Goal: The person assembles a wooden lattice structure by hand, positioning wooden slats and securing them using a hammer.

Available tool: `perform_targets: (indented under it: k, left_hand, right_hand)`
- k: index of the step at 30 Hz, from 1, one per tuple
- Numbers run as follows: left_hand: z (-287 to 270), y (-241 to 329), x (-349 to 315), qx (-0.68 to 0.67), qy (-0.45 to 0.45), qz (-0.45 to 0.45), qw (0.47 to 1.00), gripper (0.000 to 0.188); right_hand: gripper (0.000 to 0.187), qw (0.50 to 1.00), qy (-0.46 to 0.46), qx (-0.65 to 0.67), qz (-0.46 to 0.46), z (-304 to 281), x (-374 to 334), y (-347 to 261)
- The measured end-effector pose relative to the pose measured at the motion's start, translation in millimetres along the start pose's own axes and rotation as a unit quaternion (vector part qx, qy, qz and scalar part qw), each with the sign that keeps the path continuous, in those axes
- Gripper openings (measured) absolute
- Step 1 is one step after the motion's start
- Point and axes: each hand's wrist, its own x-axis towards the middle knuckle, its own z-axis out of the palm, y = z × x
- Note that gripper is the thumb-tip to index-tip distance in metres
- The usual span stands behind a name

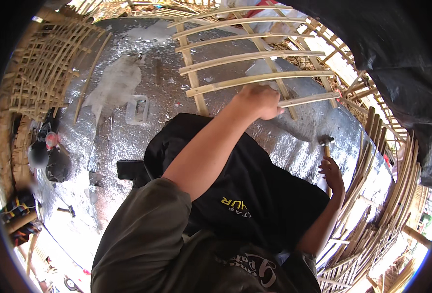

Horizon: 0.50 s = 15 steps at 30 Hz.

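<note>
A frame of pale bamboo slats (255,57), laid crosswise over several longer strips, spreads out in front of me on the floor. My left hand (261,100) is closed at the frame's near end, gripping a bamboo slat (309,99) that lies across the strips. The slat's left end is hidden by the hand. Lower at the right, my right hand (332,173) holds a hammer (326,145) by its wooden handle. The hammer's dark head points up and away from me, apart from the frame. A black cloth (255,180) covers my lap.
A clear plastic box (138,110) with small contents sits left of the frame, and a dark phone (129,170) lies nearer me. Woven bamboo lattice (45,68) stands far left. Bundled bamboo strips (372,219) lie at right, below a black tarp (401,83). The floor sheet (118,132) is shiny.
</note>
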Motion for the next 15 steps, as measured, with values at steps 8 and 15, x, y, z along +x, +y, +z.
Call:
perform_targets:
  k: [8, 15]
  left_hand:
    - [19.5, 8.3, 12.2, 0.034, -0.020, -0.036, 0.999, 0.047]
    - [25.7, 4.9, 15.6, 0.041, 0.005, -0.033, 0.999, 0.048]
  right_hand:
    - [0.042, 0.994, -0.029, -0.095, -0.037, 1.7, 8.4, 17.5]
    - [0.041, 0.994, -0.028, -0.090, -0.052, 5.4, 11.4, 16.0]
